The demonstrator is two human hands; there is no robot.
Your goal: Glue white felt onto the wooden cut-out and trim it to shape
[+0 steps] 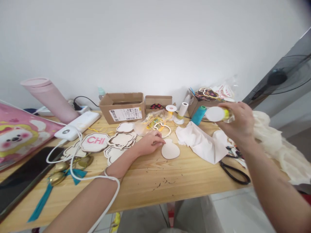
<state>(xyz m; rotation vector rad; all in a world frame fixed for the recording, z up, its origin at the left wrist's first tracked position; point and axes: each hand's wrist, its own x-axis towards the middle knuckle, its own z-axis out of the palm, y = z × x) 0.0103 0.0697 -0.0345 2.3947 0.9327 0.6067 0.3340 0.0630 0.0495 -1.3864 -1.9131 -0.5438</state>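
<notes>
My left hand [151, 142] rests near the middle of the table, fingers closed together, its fingertips at the upper left edge of a pale rounded cutout [170, 150]. Whether those fingers pinch the cutout is unclear. Raised over the right side, my right hand [239, 121] is wrapped round a small bottle [226, 114] with yellow on it, tipped sideways so its round white end [215, 114] points left. Below the bottle lies a crumpled white cloth [202, 142]. Cloud-shaped wooden pieces [121, 140] lie left of my left hand, beside a piece lettered CHI [95, 142].
Cardboard boxes [121, 118], a teal thread spool [198, 116] and a white roll [182, 110] line the back. Black scissors handles [235, 173] lie right. A white cable [107, 177] crosses my left forearm from a power bank [77, 125]; a phone [26, 174] lies left.
</notes>
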